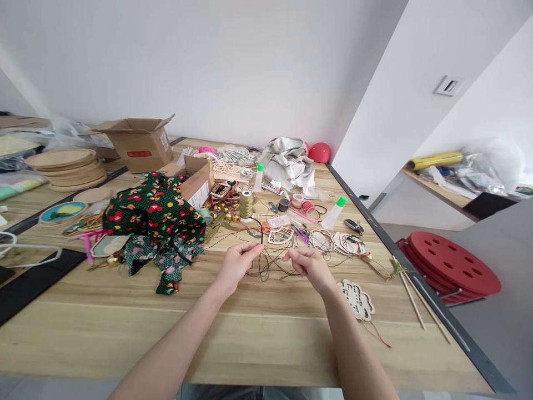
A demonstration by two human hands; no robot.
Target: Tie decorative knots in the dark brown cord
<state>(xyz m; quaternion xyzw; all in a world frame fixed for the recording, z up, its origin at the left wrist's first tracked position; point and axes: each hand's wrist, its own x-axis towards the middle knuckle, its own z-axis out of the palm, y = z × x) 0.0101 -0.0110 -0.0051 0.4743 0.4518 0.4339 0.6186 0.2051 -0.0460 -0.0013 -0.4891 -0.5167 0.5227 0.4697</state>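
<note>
Above the middle of the table, my left hand is closed, thumb and forefinger pinching a thin dark cord. A little to the right, my right hand is closed too, its curled fingers pinching what looks like the same cord. Loose loops of cord lie on the tabletop between and beyond both hands. Behind my left hand stands a gold thread spool. Wooden cutout tags on strings lie past my right hand. Nearer to me, beside my right forearm, rests a cloud-shaped wooden plaque with a red string.
Patterned green fabric is heaped at left, beside an open cardboard box and stacked wooden discs. Green-capped bottles, a car key and thin sticks lie rightward. Red stools are beyond the table's right edge.
</note>
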